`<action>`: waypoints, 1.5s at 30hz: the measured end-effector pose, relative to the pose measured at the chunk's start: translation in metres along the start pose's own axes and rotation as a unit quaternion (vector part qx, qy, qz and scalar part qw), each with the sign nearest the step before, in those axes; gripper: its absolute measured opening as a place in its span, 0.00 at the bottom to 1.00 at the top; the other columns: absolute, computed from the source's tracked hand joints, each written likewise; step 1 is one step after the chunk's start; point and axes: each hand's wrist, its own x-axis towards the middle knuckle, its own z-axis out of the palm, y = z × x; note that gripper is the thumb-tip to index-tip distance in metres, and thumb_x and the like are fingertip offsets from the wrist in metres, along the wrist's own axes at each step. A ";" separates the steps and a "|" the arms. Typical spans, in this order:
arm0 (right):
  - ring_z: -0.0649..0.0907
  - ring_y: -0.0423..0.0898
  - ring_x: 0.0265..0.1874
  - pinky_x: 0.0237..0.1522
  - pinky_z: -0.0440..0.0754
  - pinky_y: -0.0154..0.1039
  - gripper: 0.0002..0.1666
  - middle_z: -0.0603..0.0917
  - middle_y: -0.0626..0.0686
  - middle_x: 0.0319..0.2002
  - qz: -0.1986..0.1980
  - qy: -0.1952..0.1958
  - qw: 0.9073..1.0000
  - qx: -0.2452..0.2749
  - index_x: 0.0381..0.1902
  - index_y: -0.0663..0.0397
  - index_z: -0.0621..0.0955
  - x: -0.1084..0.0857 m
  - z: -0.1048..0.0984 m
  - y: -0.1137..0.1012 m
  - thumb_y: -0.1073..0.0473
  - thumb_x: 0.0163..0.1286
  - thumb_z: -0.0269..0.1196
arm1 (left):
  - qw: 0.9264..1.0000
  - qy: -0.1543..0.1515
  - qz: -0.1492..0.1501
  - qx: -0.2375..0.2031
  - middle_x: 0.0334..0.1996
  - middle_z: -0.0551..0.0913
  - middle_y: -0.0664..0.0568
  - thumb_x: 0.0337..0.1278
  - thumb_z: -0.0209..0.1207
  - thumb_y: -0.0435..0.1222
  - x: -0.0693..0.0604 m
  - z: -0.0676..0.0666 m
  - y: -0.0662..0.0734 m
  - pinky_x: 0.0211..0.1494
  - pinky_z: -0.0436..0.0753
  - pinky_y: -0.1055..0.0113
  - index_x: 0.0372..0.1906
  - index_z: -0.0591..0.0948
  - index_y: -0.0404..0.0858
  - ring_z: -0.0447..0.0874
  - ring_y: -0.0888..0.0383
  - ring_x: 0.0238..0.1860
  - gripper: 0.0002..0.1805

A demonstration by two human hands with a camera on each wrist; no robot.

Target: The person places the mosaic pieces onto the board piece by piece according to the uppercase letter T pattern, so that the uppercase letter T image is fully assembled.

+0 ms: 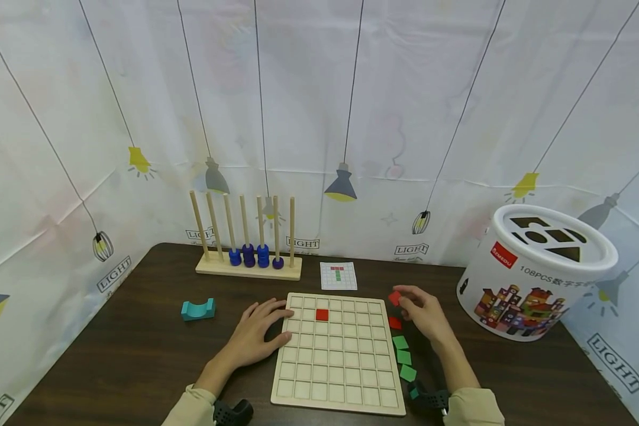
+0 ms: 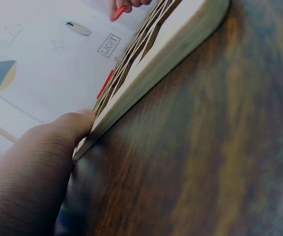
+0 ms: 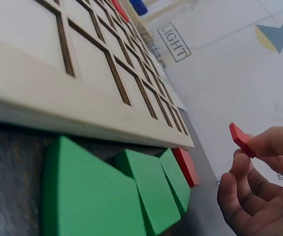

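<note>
A wooden grid board point(image 1: 341, 355) lies on the dark table, with one red square tile point(image 1: 322, 315) seated in a cell near its top. My left hand point(image 1: 257, 335) rests at the board's left edge, fingers fairly straight, its thumb touching the rim in the left wrist view. Between thumb and fingertips my right hand point(image 1: 425, 310) pinches another red tile point(image 3: 240, 139), held above the table off the board's upper right side. Below it, a loose red tile point(image 1: 394, 323) and three green tiles point(image 1: 403, 357) line the board's right edge.
A pattern card point(image 1: 338, 276) with red and green squares lies behind the board. At the back left stands a wooden peg rack point(image 1: 248, 270) with blue and purple beads. A teal arch block point(image 1: 198, 310) sits left, a large white tub point(image 1: 532, 278) right.
</note>
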 end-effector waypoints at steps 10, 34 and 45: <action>0.81 0.51 0.36 0.39 0.82 0.39 0.18 0.81 0.62 0.45 0.005 -0.015 1.000 0.014 0.56 0.55 0.74 -0.002 0.010 -0.010 0.57 0.71 0.56 | 1.000 0.004 0.001 -0.002 0.69 0.66 0.53 0.61 0.52 0.58 0.000 0.000 0.000 0.71 0.50 0.37 0.63 0.73 0.56 0.57 0.47 0.73 0.27; 0.82 0.51 0.33 0.34 0.82 0.38 0.13 0.80 0.57 0.39 0.000 -0.029 0.999 0.025 0.48 0.57 0.79 -0.001 0.041 -0.028 0.59 0.69 0.59 | 1.000 0.006 0.003 -0.002 0.69 0.67 0.54 0.62 0.51 0.59 -0.001 0.000 -0.002 0.71 0.51 0.37 0.64 0.72 0.57 0.57 0.47 0.73 0.27; 0.80 0.50 0.29 0.30 0.80 0.38 0.11 0.81 0.56 0.34 -0.012 -0.044 0.998 0.036 0.46 0.58 0.78 -0.003 0.054 -0.033 0.61 0.67 0.60 | 1.000 -0.001 -0.002 -0.004 0.69 0.66 0.54 0.62 0.52 0.58 0.000 0.000 0.000 0.72 0.50 0.38 0.64 0.72 0.56 0.57 0.48 0.73 0.27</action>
